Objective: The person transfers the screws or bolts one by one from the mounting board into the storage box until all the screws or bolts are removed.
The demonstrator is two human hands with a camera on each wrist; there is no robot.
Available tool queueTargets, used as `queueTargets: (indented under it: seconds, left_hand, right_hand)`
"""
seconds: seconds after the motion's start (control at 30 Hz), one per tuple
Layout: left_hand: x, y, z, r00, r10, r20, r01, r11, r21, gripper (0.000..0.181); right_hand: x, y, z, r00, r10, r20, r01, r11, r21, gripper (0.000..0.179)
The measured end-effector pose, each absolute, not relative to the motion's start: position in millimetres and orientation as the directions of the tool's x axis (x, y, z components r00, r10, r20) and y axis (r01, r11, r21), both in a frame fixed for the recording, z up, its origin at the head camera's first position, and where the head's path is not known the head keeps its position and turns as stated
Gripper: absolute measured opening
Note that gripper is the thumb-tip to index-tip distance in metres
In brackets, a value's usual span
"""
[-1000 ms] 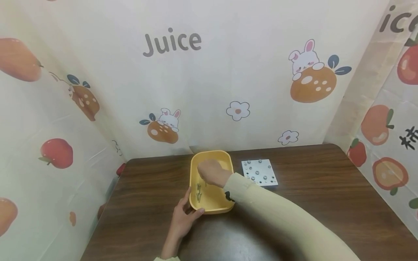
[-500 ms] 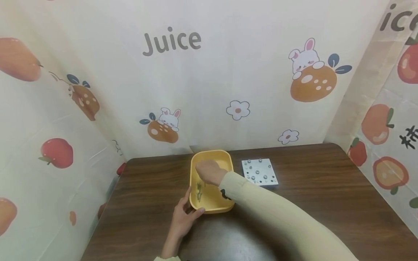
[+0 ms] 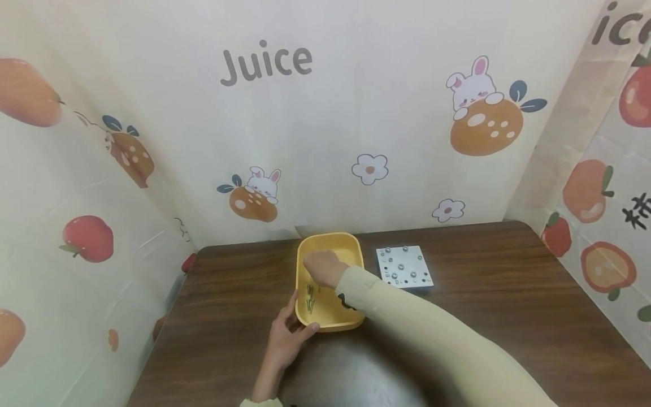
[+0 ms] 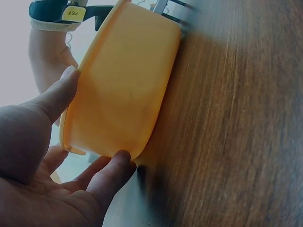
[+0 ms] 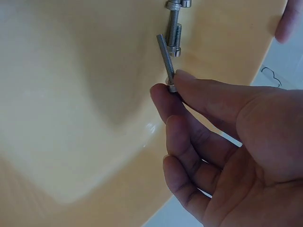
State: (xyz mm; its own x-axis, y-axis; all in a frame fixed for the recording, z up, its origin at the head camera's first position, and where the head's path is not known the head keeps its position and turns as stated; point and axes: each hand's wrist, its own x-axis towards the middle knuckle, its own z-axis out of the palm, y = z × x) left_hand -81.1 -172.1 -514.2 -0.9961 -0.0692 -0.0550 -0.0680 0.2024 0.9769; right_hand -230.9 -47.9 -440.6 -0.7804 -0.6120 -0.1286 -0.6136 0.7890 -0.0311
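Observation:
A yellow tray (image 3: 335, 327) stands near the table's back edge. Its front left corner is held by my left hand (image 3: 286, 338), thumb at the near side and fingers along the left side. Over the inside of the tray, my right hand (image 3: 321, 267) pinches a hex socket bolt (image 5: 165, 61) by its head between thumb and index finger, the threaded shank pointing away. Several more bolts (image 3: 310, 299) lie at the tray's left side; some of these loose bolts (image 5: 173, 28) show beyond the fingertips in the right wrist view.
To the right of the tray lies a pale metal plate (image 3: 416, 263) with holes and several fasteners in it. Dark wooden tabletop (image 3: 218, 316) surrounds both. A printed curtain (image 3: 330, 113) hangs behind and beside the table.
My right hand has shifted slightly to the left inside the tray. The left hand stays at the tray's corner, and tray and plate keep their places.

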Motion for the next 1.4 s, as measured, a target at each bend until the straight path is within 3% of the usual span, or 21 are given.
queueTargets:
  seconds: [0.73,1.13,1.4]
  left_hand:
    - [-81.4,-172.8,-514.9,-0.996,-0.075,-0.056,-0.071,0.211,0.975,0.092]
    - [-82.5,-173.6,-517.2,-0.997,-0.067,-0.044,-0.057,0.195,0.979,0.093]
    - [-82.6,-173.4,-517.3,-0.997,-0.069,-0.044,-0.058,0.202,0.978,0.093]
  right_hand:
    - [-227.8,-46.6,-445.5,-0.806,-0.576,-0.136,-0.578,0.816,-0.024,0.006]
    - [-226.1,-40.0,-435.7,-0.844,-0.515,-0.150,-0.513,0.857,-0.052,0.027]
    - [-220.9,-28.8,-429.9,-0.845,-0.527,-0.091,-0.523,0.850,-0.059,0.034]
